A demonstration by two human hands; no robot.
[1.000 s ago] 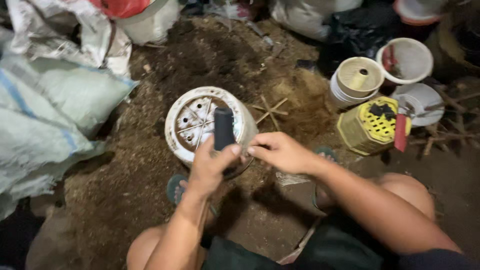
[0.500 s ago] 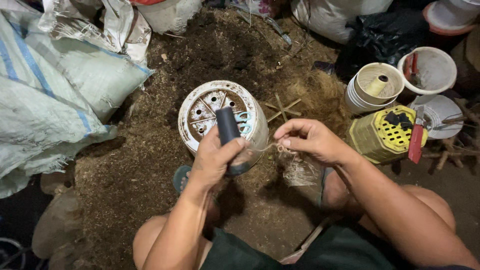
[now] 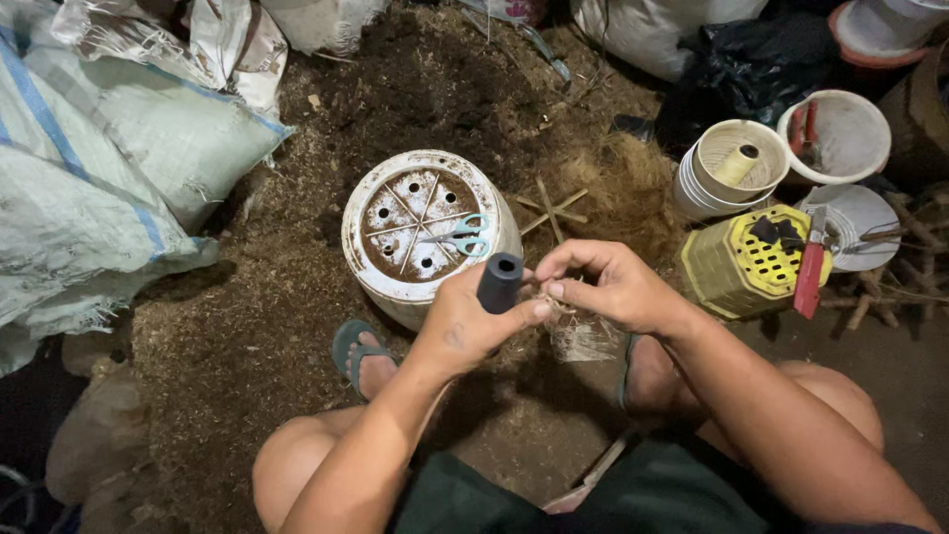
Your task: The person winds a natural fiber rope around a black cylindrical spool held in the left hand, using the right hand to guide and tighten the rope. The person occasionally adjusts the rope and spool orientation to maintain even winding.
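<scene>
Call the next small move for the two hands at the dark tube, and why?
Probably draw the thread snug around the fibre. The left hand holds the dark tube upright, the right hand pinches thin thread at the fibre bundle beside it, and the scissors lie untouched on the upturned pot.

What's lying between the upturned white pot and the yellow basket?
In the head view, a small cross of wooden sticks on a clump of brown fibre lies between the upturned white pot and the yellow basket.
</scene>
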